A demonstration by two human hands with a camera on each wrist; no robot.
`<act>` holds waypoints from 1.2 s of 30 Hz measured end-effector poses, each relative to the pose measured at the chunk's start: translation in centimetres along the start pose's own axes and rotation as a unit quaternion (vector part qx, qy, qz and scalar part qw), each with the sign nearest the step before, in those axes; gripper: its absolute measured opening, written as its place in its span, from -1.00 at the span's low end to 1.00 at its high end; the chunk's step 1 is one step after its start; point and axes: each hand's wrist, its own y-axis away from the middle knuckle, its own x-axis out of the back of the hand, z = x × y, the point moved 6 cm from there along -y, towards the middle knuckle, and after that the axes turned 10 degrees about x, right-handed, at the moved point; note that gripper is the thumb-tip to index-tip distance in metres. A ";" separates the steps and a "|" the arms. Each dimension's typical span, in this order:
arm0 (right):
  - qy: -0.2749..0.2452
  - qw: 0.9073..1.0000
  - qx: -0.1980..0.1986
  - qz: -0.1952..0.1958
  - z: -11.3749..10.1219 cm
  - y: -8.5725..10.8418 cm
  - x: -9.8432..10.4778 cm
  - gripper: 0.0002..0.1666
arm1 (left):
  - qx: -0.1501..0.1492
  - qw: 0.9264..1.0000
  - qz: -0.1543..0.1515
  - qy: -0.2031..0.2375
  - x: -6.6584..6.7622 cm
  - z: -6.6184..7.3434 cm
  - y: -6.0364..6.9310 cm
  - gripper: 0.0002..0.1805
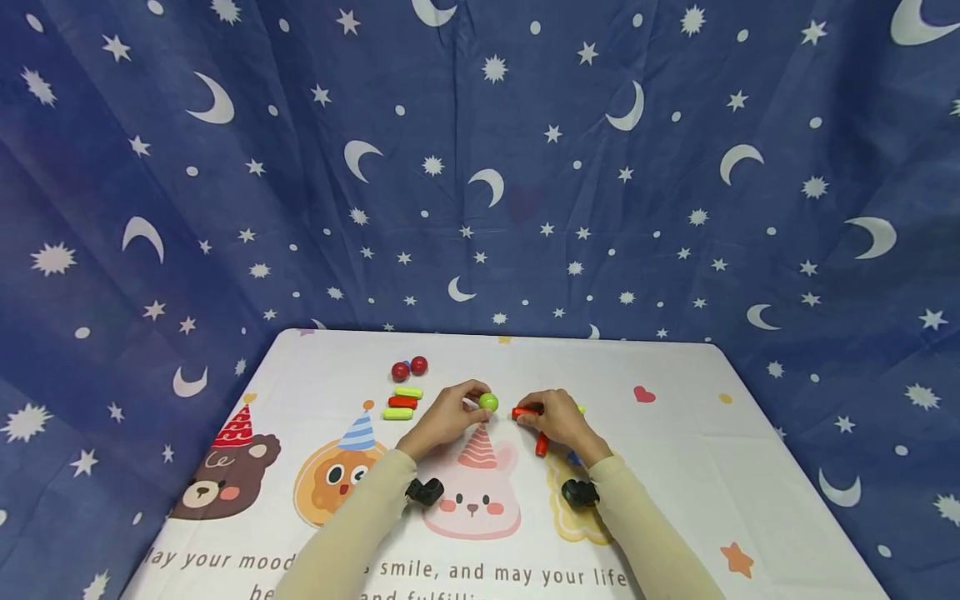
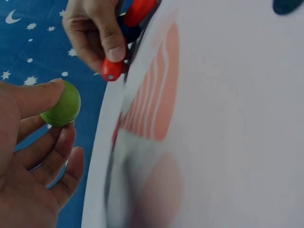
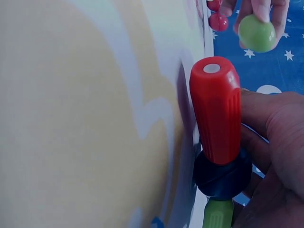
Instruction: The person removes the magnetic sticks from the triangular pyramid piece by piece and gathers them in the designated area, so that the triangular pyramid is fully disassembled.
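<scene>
My left hand [image 1: 448, 414] pinches a green ball [image 1: 488, 402] between thumb and fingertips, a little above the white tablecloth. Just to its right, my right hand [image 1: 558, 418] grips a red toy rod [image 2: 113, 69]. That rod belongs to a joined piece: in the right wrist view another red rod [image 3: 216, 111] meets a dark blue ball [image 3: 223, 173], with a green rod [image 3: 218, 213] on the ball's other side. Fingers of the right hand hide part of this piece. A short gap separates the green ball from the nearest red rod end.
Back left on the table lie two red balls [image 1: 400, 372] with a blue ball [image 1: 407, 364] partly hidden between them. In front of these is a short row of rods, a red rod [image 1: 402, 402] between two yellow-green ones. A blue patterned curtain [image 1: 480, 167] hangs behind.
</scene>
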 end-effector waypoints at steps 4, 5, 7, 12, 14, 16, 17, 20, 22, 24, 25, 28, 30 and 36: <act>-0.009 1.000 -0.005 -0.002 -0.1 0.0 0.0 -0.80 | 0.000 1.000 0.018 -0.001 1.2 -0.1 0.6 -0.61; -0.010 1.000 -0.007 -0.003 -0.1 0.1 0.0 -0.80 | -0.001 1.000 0.023 0.001 1.5 -0.2 0.8 -0.60; -0.011 1.000 -0.009 -0.004 -0.2 0.1 0.0 -0.80 | -0.008 0.999 0.033 0.006 2.2 -0.1 1.1 -0.61; -0.015 1.000 -0.011 -0.006 -0.3 0.1 0.1 -0.80 | -0.026 0.998 0.061 0.016 4.1 0.1 1.7 -0.61; -0.017 1.000 -0.012 -0.007 -0.3 0.1 0.1 -0.80 | -0.026 0.997 0.071 0.016 4.8 0.1 1.9 -0.59; -0.016 1.000 -0.013 -0.007 -0.2 0.1 0.1 -0.79 | -0.023 0.997 0.079 0.015 5.5 0.0 2.1 -0.57; -0.015 1.000 -0.014 -0.007 -0.2 0.1 0.0 -0.79 | -0.021 0.996 0.084 0.016 5.8 -0.1 2.2 -0.58; -0.015 1.000 -0.015 -0.008 -0.1 0.1 -0.1 -0.79 | -0.014 0.995 0.097 0.017 6.8 -0.5 2.5 -0.59; -0.014 1.000 -0.015 -0.007 0.0 0.1 -0.1 -0.79 | -0.010 0.994 0.105 0.019 7.4 -0.8 2.7 -0.59; -0.013 1.000 -0.014 -0.008 0.0 0.0 -0.1 -0.79 | -0.006 0.994 0.111 0.019 7.9 -1.1 2.9 -0.60; -0.013 1.000 -0.014 -0.007 0.0 0.0 -0.2 -0.79 | -0.007 0.993 0.114 0.019 8.2 -1.2 3.0 -0.60; -0.012 1.000 -0.014 -0.007 0.1 0.0 -0.2 -0.79 | -0.001 0.993 0.121 0.019 8.9 -1.7 3.4 -0.59; -0.011 1.000 -0.014 -0.008 0.1 0.0 -0.2 -0.80 | 0.009 0.992 0.125 0.015 9.4 -2.3 3.5 -0.57; -0.011 1.000 -0.018 -0.011 0.3 0.0 -0.3 -0.80 | 0.023 0.991 0.133 0.005 10.6 -3.6 3.7 -0.53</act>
